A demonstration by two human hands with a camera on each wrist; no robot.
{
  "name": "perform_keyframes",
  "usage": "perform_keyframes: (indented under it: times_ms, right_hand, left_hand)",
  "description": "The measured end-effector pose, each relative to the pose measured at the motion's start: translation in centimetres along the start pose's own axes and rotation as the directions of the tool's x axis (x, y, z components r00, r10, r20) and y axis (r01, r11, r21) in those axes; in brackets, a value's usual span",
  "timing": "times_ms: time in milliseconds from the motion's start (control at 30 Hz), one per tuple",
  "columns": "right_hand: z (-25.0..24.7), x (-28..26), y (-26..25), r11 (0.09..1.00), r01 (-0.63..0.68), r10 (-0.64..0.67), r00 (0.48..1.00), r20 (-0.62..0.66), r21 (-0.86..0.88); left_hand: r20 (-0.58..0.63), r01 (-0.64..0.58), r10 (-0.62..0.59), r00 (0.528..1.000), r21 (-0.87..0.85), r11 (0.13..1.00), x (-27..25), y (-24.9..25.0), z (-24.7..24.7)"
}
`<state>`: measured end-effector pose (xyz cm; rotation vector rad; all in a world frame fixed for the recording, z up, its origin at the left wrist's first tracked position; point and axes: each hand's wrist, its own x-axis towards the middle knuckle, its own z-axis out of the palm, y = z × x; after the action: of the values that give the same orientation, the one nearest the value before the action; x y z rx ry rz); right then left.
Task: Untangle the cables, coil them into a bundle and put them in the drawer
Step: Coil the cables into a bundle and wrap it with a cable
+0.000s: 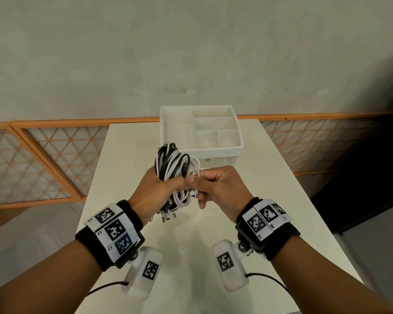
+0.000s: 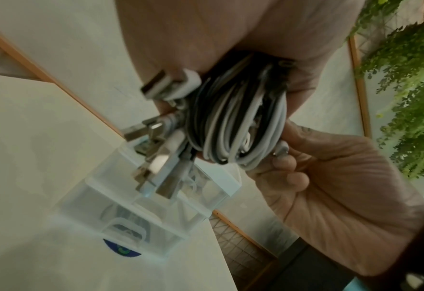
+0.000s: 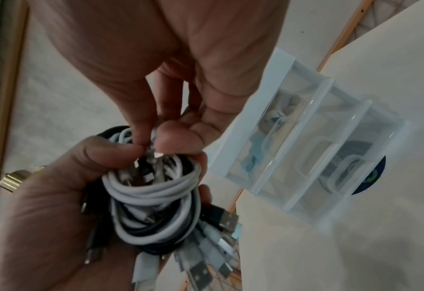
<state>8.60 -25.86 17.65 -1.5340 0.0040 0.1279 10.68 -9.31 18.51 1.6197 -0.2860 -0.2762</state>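
A coiled bundle of black and white cables (image 1: 175,168) (image 2: 233,122) (image 3: 153,196) is held above the white table (image 1: 191,257). My left hand (image 1: 154,191) grips the bundle round its middle, with several USB plugs (image 1: 167,216) (image 2: 161,163) (image 3: 206,261) hanging out below. My right hand (image 1: 200,184) (image 3: 153,143) pinches a small cable end at the right side of the bundle, thumb against fingertip. The clear plastic drawer unit (image 1: 200,130) (image 2: 143,212) (image 3: 313,149) stands behind the hands; its drawers look pushed in.
The drawer unit carries a white divided tray (image 1: 213,125) on top and sits near the table's far edge. A blue round sticker (image 3: 370,177) lies on the table by it. Orange-framed lattice panels (image 1: 43,159) and a wall stand behind; green foliage (image 2: 410,78) hangs nearby.
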Motion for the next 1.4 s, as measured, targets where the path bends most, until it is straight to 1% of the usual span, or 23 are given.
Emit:
perform_keyframes:
  times_ms: [167,233,333,433,500,567,600,667,800,867,933,1000,1033,1133,1167,1200,1267,1300,1333,1367,1400]
  right_hand:
    - [0.4,0.2,0.2,0.997,0.080,-0.081,0.994,-0.076,-0.011]
    - [0.2,0.2,-0.1,0.994,0.086,-0.089,0.995,-0.047,-0.064]
    - [-0.3,0.2,-0.4,0.994,0.046,-0.043,0.998,0.039,-0.097]
    - [-0.4,0.1,-0.7,0.997,0.035,-0.036,0.999,-0.003,-0.064]
    - [-0.1,0.0,-0.7,0.999,0.047,-0.047,0.997,-0.057,0.008]
    - [0.3,0.1,-0.5,0.994,0.057,-0.047,0.992,-0.114,0.090]
    - [0.3,0.1,-0.4,0.993,0.061,-0.048,0.991,-0.122,0.101]
    - [0.1,0.0,-0.3,0.997,0.072,-0.068,0.994,-0.084,0.039]
    - [-1.0,-0.5,-1.2,0.991,0.090,-0.077,0.989,0.129,-0.099]
    - [-1.3,-0.3,-1.3,0.980,0.102,-0.074,0.984,0.162,-0.170]
    - [-1.1,-0.2,-1.2,0.978,0.096,-0.075,0.990,0.120,-0.184]
    - [-0.9,-0.2,-1.1,0.991,0.060,-0.053,0.997,0.057,-0.116]
    - [-0.8,-0.3,-1.2,0.995,0.047,-0.043,0.998,0.051,-0.087]
    - [-0.9,-0.3,-1.9,0.998,-0.016,0.023,0.992,0.126,-0.060]
    - [-0.9,-0.2,-2.1,0.997,-0.027,0.036,0.992,0.124,-0.070]
    - [-0.9,0.0,-2.2,0.994,-0.016,0.025,0.996,0.090,-0.106]
    - [-0.9,0.2,-2.3,0.983,0.059,-0.066,0.997,-0.034,-0.174]
    - [-1.0,0.2,-2.2,0.984,0.096,-0.110,0.990,-0.090,-0.149]
    - [-1.0,0.3,-2.2,0.989,0.113,-0.125,0.984,-0.127,-0.095]
    - [-1.0,0.2,-2.2,0.992,0.117,-0.122,0.983,-0.134,-0.045]
    - [-1.0,0.2,-2.2,0.994,0.111,-0.111,0.988,-0.111,-0.011]
  left_hand:
    - [0.036,-0.036,0.032,0.999,0.126,0.991,1.0,0.0,0.0]
    - [0.022,-0.024,0.021,1.000,0.135,0.991,1.2,0.0,0.1]
    - [0.001,0.029,-0.029,1.000,0.134,0.991,1.3,-0.1,0.1]
    - [0.046,0.029,-0.035,0.998,0.131,0.991,1.4,-0.2,0.2]
    - [0.090,0.009,-0.020,0.996,0.121,0.993,1.6,0.1,0.5]
    - [0.105,-0.012,0.000,0.994,0.113,0.994,1.6,0.5,0.7]
    - [0.107,-0.014,0.003,0.994,0.108,0.994,1.6,0.7,0.8]
    - [0.109,-0.013,-0.001,0.994,0.124,0.992,1.5,0.9,0.8]
    - [0.103,-0.009,-0.009,0.995,0.166,0.986,1.5,1.0,0.5]
    - [0.113,-0.018,-0.001,0.994,0.168,0.986,1.5,1.0,0.5]
    - [0.131,-0.024,0.002,0.991,0.165,0.986,1.6,0.8,0.8]
    - [0.101,-0.025,0.010,0.995,0.153,0.988,1.6,0.5,1.1]
    - [0.072,-0.026,0.016,0.997,0.149,0.988,1.6,0.3,1.1]
    - [-0.016,-0.005,0.006,1.000,0.098,0.995,1.7,-0.2,0.8]
    - [-0.035,0.006,-0.003,0.999,0.065,0.998,1.8,-0.3,0.7]
    - [-0.053,0.014,-0.012,0.999,0.042,0.999,1.8,-0.4,0.6]
    - [-0.072,0.015,-0.013,0.997,0.023,1.000,1.9,-0.5,0.4]
    - [-0.071,0.016,-0.015,0.997,0.015,1.000,1.9,-0.4,0.4]
    - [-0.061,0.019,-0.018,0.998,0.010,1.000,1.8,-0.3,0.4]
    - [-0.041,0.019,-0.019,0.999,0.021,1.000,1.7,-0.1,0.4]
    - [-0.010,0.008,-0.008,1.000,0.046,0.999,1.6,0.0,0.4]
